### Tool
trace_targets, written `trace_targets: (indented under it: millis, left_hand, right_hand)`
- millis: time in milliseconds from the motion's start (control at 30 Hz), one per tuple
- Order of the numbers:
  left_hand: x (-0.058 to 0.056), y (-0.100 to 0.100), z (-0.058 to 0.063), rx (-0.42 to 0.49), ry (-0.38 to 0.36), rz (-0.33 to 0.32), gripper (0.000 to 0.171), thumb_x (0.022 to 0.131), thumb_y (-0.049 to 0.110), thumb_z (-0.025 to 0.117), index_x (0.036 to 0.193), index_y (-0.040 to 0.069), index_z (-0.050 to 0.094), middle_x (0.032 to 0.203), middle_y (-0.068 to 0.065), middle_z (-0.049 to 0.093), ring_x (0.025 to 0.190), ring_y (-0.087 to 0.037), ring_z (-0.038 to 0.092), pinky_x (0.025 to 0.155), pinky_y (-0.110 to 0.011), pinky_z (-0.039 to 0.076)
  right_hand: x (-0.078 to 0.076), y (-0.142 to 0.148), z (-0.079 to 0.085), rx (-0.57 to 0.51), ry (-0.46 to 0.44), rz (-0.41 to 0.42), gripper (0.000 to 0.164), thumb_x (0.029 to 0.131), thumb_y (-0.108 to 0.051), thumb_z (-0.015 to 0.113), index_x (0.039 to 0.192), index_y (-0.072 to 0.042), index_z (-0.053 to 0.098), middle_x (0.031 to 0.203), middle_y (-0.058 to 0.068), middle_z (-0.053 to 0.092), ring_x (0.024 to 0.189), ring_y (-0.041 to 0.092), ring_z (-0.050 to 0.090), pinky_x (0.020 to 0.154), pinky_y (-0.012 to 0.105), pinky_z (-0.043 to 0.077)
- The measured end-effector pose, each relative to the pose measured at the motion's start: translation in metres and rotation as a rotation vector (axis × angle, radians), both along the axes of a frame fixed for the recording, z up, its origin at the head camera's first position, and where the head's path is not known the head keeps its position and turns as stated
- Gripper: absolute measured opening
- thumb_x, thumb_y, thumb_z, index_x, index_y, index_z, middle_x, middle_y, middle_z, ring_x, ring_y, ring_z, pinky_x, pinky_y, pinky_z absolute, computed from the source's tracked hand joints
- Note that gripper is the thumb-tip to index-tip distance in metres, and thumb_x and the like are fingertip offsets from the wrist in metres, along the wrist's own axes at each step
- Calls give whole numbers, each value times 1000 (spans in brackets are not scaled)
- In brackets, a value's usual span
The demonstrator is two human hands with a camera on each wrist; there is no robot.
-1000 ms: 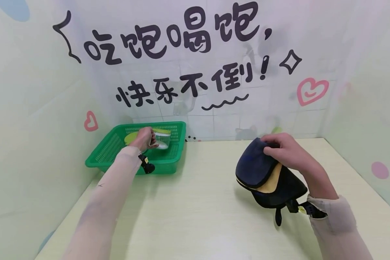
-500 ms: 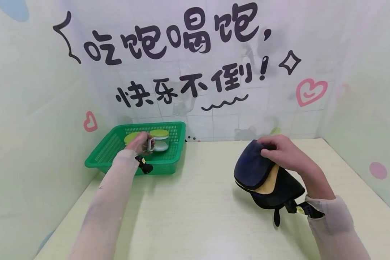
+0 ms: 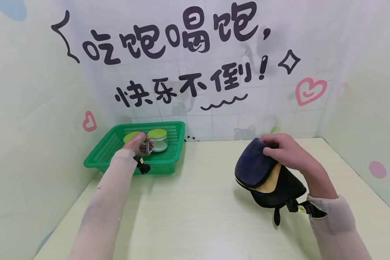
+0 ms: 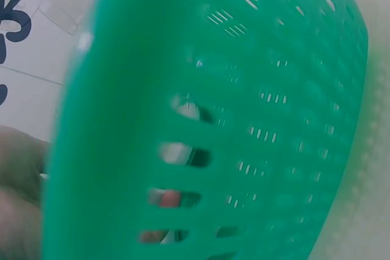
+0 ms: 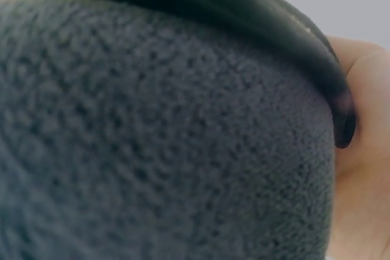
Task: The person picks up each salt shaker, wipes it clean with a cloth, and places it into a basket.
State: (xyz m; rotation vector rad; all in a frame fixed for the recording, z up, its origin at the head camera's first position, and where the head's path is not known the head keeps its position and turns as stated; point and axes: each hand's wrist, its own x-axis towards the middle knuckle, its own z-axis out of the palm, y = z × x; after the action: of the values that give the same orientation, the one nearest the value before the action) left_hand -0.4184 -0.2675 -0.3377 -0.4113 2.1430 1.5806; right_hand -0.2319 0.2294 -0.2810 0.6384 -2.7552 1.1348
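In the head view my left hand is inside the green basket. Its fingers are curled round the pale handle of a clear jar with a yellow-green lid, which stands upright in the basket. A second yellow-green lid is partly hidden behind this hand. My right hand pinches the upper edge of a navy cloth item, with a rounded flap, black edging and a tan layer. In the right wrist view its dark, textured fabric fills most of the picture, with part of the palm beside it.
The basket wall blocks most of the left wrist view. A pale wooden table carries everything. Printed wall sheets enclose the back and both sides.
My left hand has moved slightly left and down with the jar, which has gone from tilted to upright in the basket. The right hand keeps its hold on the cloth item, nearly still.
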Motion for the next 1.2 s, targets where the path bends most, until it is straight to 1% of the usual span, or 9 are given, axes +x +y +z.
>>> trace_targets:
  millis: [100,267,400,467,633,833,933,1100,1200]
  left_hand:
    - [1,3,2,1,-13,10,43,109,16,25,145,-3,38,81,-1,62,72,-15,58,83,-34,54]
    - [3,7,3,-66,1,-9,46,107,11,29,150,-6,33,105,-15,56,85,-21,56,82,-33,57]
    - [8,5,1,-123,1,-7,51,106,8,28,155,-7,27,128,-23,47,103,-27,53,95,-36,55]
    - [10,3,0,-134,-5,10,52,106,8,28,156,-7,25,133,-23,45,111,-29,52,102,-38,53]
    - [11,-3,-5,-137,-23,48,51,108,10,32,156,-6,27,123,-22,47,114,-32,54,111,-46,50]
    - [7,-11,-9,-204,-27,41,48,106,17,33,150,-3,37,111,-18,48,101,-29,58,102,-46,56]
    - [8,-15,-6,-279,-6,-15,44,105,20,35,143,-1,43,109,-16,51,97,-28,60,97,-45,57]
    - [15,-16,6,-494,79,-179,36,104,21,37,126,-2,53,111,-19,57,97,-31,60,90,-46,56]
    - [16,-15,14,-662,166,-254,25,101,21,40,101,2,57,104,-18,60,93,-32,60,80,-41,55]
  right_hand:
    - [1,2,1,0,0,-8,24,97,-5,58,115,-4,73,110,11,72,95,16,59,84,19,50]
    - [2,5,3,-10,-3,-14,25,97,-5,57,117,-2,73,113,14,72,96,11,59,85,15,49]
    - [2,7,4,-25,-5,-12,27,97,-5,57,119,-1,72,115,16,72,96,5,59,85,14,49]
    - [2,7,4,-29,-7,-9,27,97,-5,57,119,-1,72,116,16,72,96,4,59,85,14,50]
    - [2,9,5,-35,-16,-17,29,98,-5,56,121,0,72,117,16,71,96,3,59,84,14,50]
    - [2,15,5,-64,-28,-24,31,98,-4,55,124,4,69,118,21,70,92,0,61,82,13,50]
    - [1,18,4,-86,-23,-23,29,98,-4,54,122,4,69,116,20,70,89,1,61,81,13,50]
    - [-1,22,1,-109,-11,-17,24,98,-3,53,115,2,70,105,13,68,84,8,60,77,17,49]
    - [-1,26,-1,-122,-17,-34,23,99,-2,53,115,2,69,102,11,67,83,9,59,77,17,48]
